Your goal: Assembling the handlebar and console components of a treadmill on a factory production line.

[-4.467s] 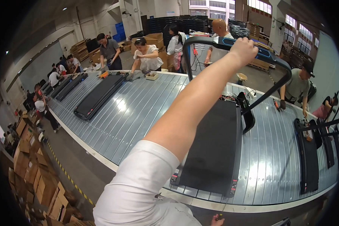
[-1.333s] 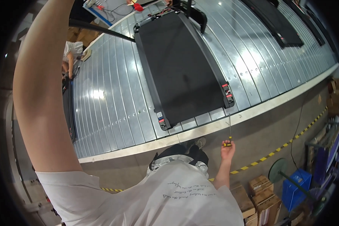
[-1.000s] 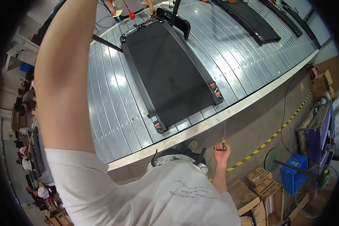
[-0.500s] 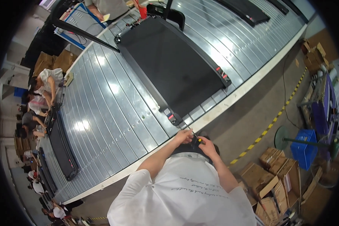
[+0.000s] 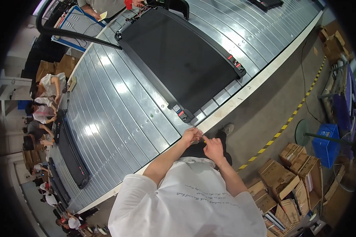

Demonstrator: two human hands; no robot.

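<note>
left hand (image 5: 192,135) fingers pinched on small yellow tool (image 5: 203,141) | right hand (image 5: 213,147) fingers curled, steadying its other end | both at treadmill (image 5: 178,59) corner, near conveyor (image 5: 118,114) edge

From my view, brown cardboard boxes (image 5: 290,179) are stacked on the floor at the lower right, several open with flaps up. More brown cartons (image 5: 333,37) stand at the upper right by the wall, and another pile of cardboard boxes (image 5: 57,67) sits at the upper left beyond the conveyor. A blue plastic crate (image 5: 325,139) stands on the floor to the right. On the near end of the black treadmill, I see a small white label (image 5: 176,107) beside a small red label (image 5: 181,113); two more red labels (image 5: 234,62) sit on its right end cap.
</note>
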